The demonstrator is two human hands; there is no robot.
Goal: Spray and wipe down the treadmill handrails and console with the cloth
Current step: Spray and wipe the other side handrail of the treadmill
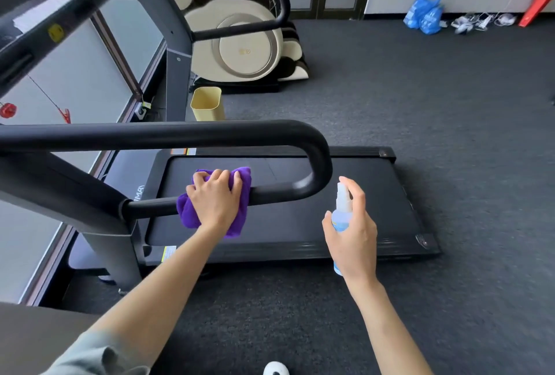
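Left hand (213, 199) clamps purple cloth (238, 178) around lower handrail (279, 194), rail running left-right; right hand (351, 233) grasps spray bottle (342, 203) lower right.

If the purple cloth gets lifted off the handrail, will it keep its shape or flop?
Likely floppy: the purple cloth already bunches and drapes over the handrail under the left hand, its lower edge hanging loose. It looks soft and probably light, so the hand would need to gather it. It seems unlikely to slide off by itself.

purple cloth (240, 178) (bunched) on handrail (279, 193), spray bottle (342, 209) upright
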